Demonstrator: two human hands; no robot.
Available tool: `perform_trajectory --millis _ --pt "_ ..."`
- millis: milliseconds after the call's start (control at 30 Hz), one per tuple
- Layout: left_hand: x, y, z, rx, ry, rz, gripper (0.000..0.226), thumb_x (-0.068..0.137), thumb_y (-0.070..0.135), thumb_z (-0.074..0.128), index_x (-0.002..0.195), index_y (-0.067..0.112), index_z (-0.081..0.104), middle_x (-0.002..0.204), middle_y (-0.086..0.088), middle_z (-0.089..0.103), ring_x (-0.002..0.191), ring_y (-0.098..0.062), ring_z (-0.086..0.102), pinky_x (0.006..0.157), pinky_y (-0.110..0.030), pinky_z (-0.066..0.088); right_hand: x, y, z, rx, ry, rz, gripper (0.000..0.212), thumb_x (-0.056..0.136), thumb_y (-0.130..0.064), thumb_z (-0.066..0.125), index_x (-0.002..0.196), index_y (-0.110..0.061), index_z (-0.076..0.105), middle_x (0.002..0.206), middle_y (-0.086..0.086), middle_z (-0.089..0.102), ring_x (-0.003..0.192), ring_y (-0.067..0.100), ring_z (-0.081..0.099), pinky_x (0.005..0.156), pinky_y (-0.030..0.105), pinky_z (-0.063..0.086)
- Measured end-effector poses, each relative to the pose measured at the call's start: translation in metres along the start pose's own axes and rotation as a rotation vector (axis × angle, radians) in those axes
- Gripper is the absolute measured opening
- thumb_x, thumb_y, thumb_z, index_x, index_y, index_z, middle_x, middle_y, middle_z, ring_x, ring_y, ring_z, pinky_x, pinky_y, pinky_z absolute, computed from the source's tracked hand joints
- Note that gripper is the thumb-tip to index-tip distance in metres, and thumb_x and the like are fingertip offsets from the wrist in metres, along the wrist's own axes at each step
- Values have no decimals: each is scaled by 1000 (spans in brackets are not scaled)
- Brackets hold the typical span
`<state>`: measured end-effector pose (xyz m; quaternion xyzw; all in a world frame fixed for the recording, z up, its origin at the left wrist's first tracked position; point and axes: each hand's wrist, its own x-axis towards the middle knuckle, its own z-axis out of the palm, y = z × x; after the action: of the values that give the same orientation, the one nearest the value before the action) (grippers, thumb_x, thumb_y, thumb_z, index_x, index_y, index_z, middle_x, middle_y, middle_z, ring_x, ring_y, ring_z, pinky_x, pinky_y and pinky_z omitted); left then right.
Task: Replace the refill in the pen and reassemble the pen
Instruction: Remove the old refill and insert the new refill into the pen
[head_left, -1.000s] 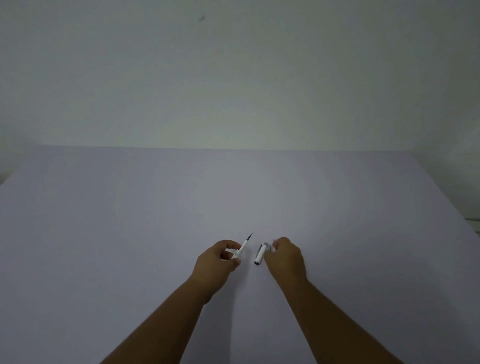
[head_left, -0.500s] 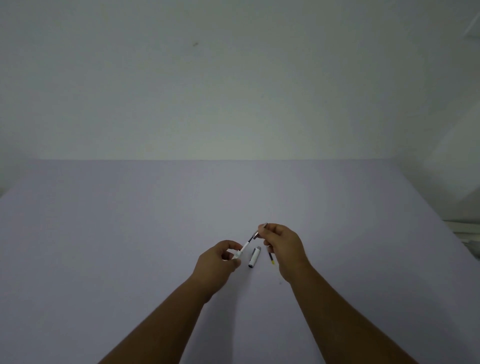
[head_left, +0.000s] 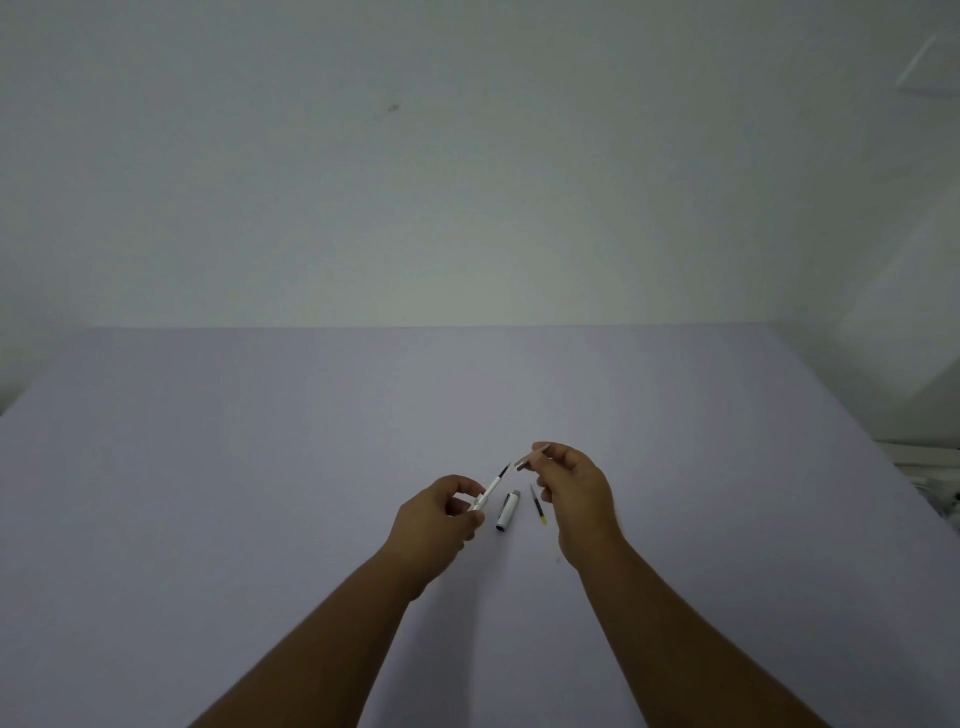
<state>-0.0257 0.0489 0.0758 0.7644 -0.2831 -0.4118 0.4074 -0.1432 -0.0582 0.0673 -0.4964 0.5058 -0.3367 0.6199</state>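
Observation:
My left hand pinches the white pen barrel, with a dark refill tip sticking out of its far end, pointing up and to the right. My right hand holds a small grey tip section between thumb and forefinger, just beyond the refill tip and apart from it. The white pen cap lies on the table between my hands. A thin dark refill with a yellow end lies on the table just left of my right hand.
The pale lilac table reaches to a plain wall at the back. Its right edge runs diagonally, with white objects beyond it at the far right.
My right hand left the cap on the table, rose and pulled the grey tip section off the barrel's front. The refill tip now shows bare. The camera tilted down slightly.

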Motion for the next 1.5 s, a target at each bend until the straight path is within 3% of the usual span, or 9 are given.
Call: perform_trajectory --millis 433,567,667,833,933,1133,1267,1400,1500 --pt "-3 7 3 39 -17 26 14 90 15 61 100 25 64 81 2 65 74 -13 61 76 -27 55 -7 -7 0 -87 -161 -5 11 85 -11 64 93 -16 69 81 -3 66 70 7 55 68 21 46" --pt "-3 7 4 21 7 23 11 88 14 63 91 25 63 78 3 66 72 -11 62 78 -29 56 -12 -4 2 -159 -267 -30 13 84 -12 64 89 -23 70 89 -9 69 82 5 59 79 24 45" --pt "-3 6 3 33 23 12 12 87 14 64 82 25 62 77 2 66 71 -11 62 77 -29 56 -14 -4 1 -150 -299 -22 14 85 -12 63 85 -24 70 88 -6 70 81 5 61 73 23 45" --pt "-5 6 4 89 46 55 16 86 15 64 77 28 61 76 4 65 69 -9 59 71 -24 52 -15 -4 3 -191 -310 35 11 84 -25 67 75 -21 65 74 -3 64 70 11 53 69 26 43" --pt "-5 7 4 106 64 80 17 86 16 65 76 29 61 75 5 63 69 -9 57 67 -20 49 -17 -4 5 -123 -327 66 8 87 -22 65 79 -21 66 75 -4 61 69 11 51 65 23 43" --pt "-7 9 5 140 71 120 13 86 16 65 79 26 61 75 5 61 71 -12 56 68 -23 48 -16 -4 6 -299 -277 68 36 82 -48 64 71 -15 57 64 -1 49 57 12 41 61 26 39" --pt "-7 11 6 124 91 109 10 86 15 64 81 24 62 78 3 63 73 -14 57 71 -27 50 -20 -7 7 -109 -303 84 23 90 -33 59 96 -13 67 82 -1 64 61 11 46 58 22 42" --pt "-8 11 7 175 95 142 7 86 15 65 83 22 62 75 6 60 69 -9 55 64 -18 45 -21 -4 8 -249 -238 89 27 86 -40 63 72 -17 59 66 -2 53 58 12 44 59 23 40" --pt "-8 11 7 166 98 136 5 86 16 65 87 20 64 75 5 60 70 -11 55 63 -17 45 -22 -4 6 -150 -265 95 18 89 -37 60 84 -20 62 79 -2 59 69 13 49 60 23 43"
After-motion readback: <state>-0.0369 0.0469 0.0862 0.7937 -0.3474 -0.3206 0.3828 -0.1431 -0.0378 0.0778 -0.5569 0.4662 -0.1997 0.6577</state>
